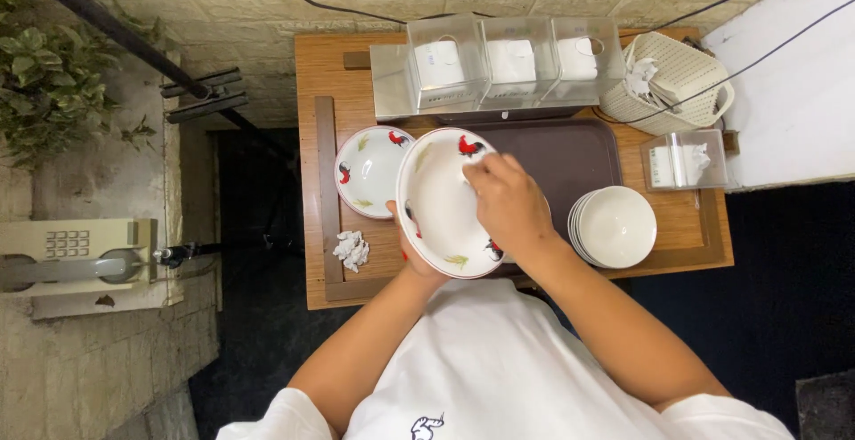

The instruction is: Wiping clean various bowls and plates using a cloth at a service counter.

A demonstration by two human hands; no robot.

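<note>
The left hand grips the near rim of a large white bowl painted with roosters, thumb over the edge, tilting it up above the wooden table. The right hand presses a small white tissue against the inside of that bowl, fingers closed on it. Just left of the held bowl lies one second rooster bowl; below that sits one crumpled tissue. Behind the right hand is one dark brown tray, partly covered by the bowl. Right of the grip stands one stack of plain white bowls. Farther back: three clear tissue boxes, one woven basket, one small clear box.
</note>
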